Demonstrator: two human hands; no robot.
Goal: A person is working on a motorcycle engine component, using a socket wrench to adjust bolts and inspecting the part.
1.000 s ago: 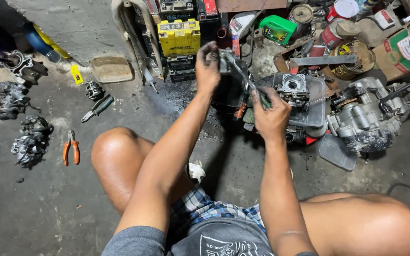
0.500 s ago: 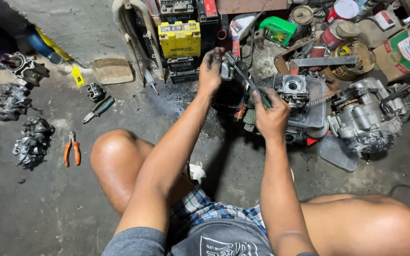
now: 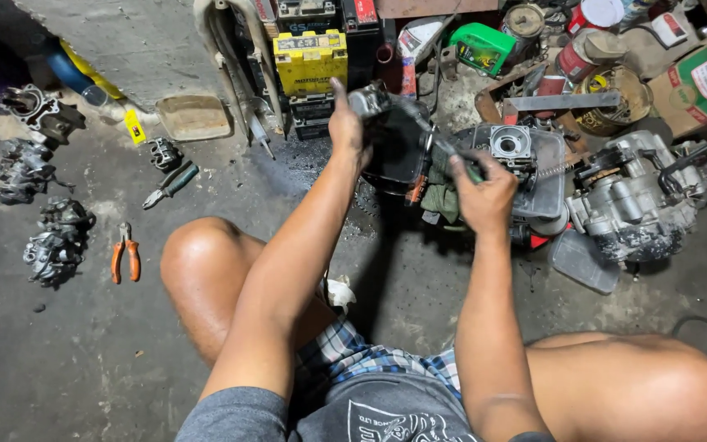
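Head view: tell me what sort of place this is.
Probably a small engine repair workshop, worked at floor level: an engine block and carburettor parts lie on the concrete floor, with pliers and a yellow battery nearby.

- The floor is showing as rough, matt grey concrete, stained dark with oil near the parts.
- The engine block is looking like dull cast metal, grimy and pitted.
- The small part in the left hand is appearing metallic, perhaps greasy; blur is hiding its finish.
- The rag under the right hand is reading as soft, matt green cloth.
- The battery is showing glossy yellow plastic.
- The pliers are wearing smooth orange rubbery grips.
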